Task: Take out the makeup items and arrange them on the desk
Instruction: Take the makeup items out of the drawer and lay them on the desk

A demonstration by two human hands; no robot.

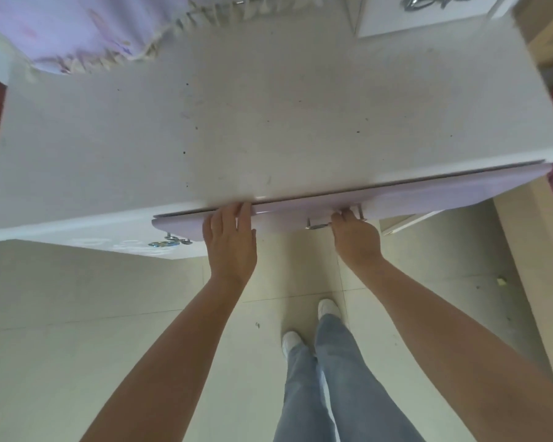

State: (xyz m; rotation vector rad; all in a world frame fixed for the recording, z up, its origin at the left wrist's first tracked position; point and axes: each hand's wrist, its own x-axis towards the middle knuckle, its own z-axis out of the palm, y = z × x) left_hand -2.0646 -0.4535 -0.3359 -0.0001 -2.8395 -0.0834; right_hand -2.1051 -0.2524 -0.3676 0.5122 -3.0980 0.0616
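Observation:
A white desk (268, 116) fills the upper half of the view, its top bare. Under its front edge runs a pale lilac drawer front (412, 199), pulled out by only a thin gap. My right hand (356, 239) grips the metal drawer handle (316, 225), fingers curled round it. My left hand (230, 240) lies flat against the drawer front with its fingertips at the top edge. No makeup items are in view; the drawer's inside is hidden.
A second ornate metal handle (168, 242) sits on the desk's lower left front. A lilac fringed cloth (87, 36) hangs at the back left, a white panel (428, 17) at the back right. My legs and white shoes (292, 341) stand on pale floor tiles.

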